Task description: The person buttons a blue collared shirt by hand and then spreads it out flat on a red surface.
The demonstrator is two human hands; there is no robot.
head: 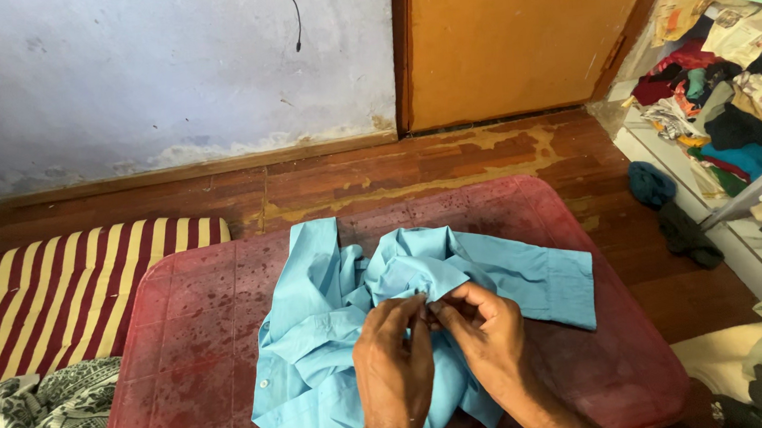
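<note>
On a red table [193,343] near the middle of the scene, two hands pinch a crumpled light-blue shirt [318,335].

Both hands meet at the shirt's middle: the left hand [393,365] and the right hand [487,327] each grip a small fold of cloth between thumb and fingertips, knuckles almost touching. The shirt lies bunched on the tabletop, one sleeve [537,279] stretched out flat to the right, its lower hem hanging toward the near edge. Left of the table sits a cushion [47,295] striped dark red and yellow, with a patterned grey cloth [29,426] just near it. Beyond the table runs a worn wooden floor [351,171], then a pale wall [165,68] and an orange door [511,35]. At far right, shelves [732,118] hold piles of mixed clothes.
</note>
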